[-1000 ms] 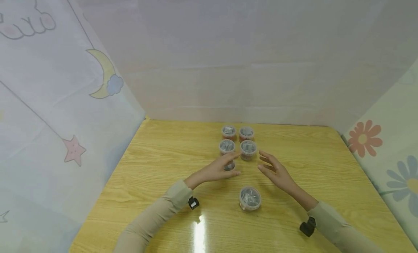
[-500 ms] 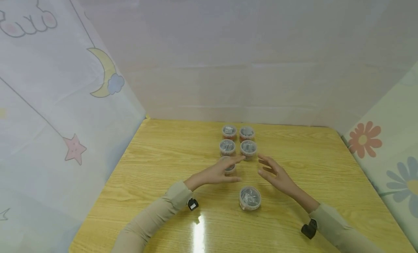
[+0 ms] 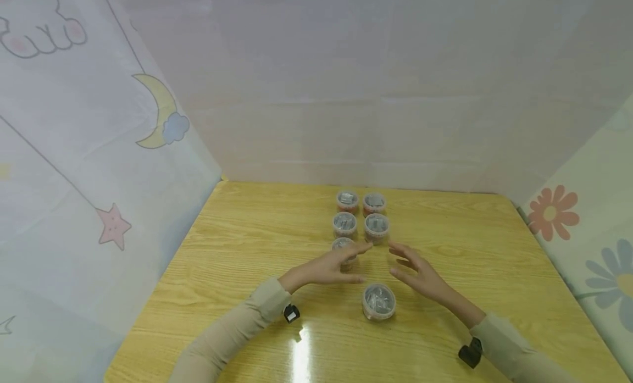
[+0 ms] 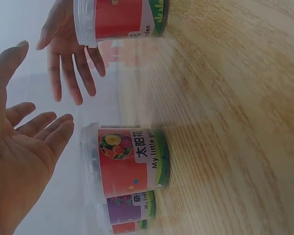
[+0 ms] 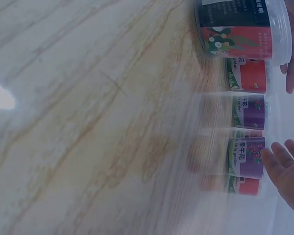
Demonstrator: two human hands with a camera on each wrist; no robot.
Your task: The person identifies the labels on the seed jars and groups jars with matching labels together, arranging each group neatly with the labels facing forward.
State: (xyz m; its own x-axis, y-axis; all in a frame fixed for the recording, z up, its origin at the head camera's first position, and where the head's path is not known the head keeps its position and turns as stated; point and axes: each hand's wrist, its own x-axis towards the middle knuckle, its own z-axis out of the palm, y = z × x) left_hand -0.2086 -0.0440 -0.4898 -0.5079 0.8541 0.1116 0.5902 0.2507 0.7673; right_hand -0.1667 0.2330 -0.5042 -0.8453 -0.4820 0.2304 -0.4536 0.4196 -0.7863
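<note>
Several small plastic tubs with clear lids and printed labels stand on the table. Closest to the person is one lone tub (image 3: pixel 378 302); it sits below and between the two hands. My left hand (image 3: pixel 328 266) hovers over the table with fingers extended and thumb apart, partly covering the left column's nearest tub (image 3: pixel 343 244). Facing it, my right hand (image 3: pixel 419 273) is held with fingers loosely extended, right of the lone tub. Neither hand holds anything. In the left wrist view, a red-labelled tub (image 4: pixel 122 159) stands beside the left hand.
Behind the hands are a middle-row left tub (image 3: pixel 344 223), a middle-row right tub (image 3: pixel 377 228) and two back tubs, left (image 3: pixel 347 200) and right (image 3: pixel 374 203). The wooden table (image 3: pixel 267 218) meets pale cloth walls (image 3: pixel 316 125) at the back and sides.
Both hands have drawn slightly back toward the person, nearer the lone tub. The tubs stay where they were.
</note>
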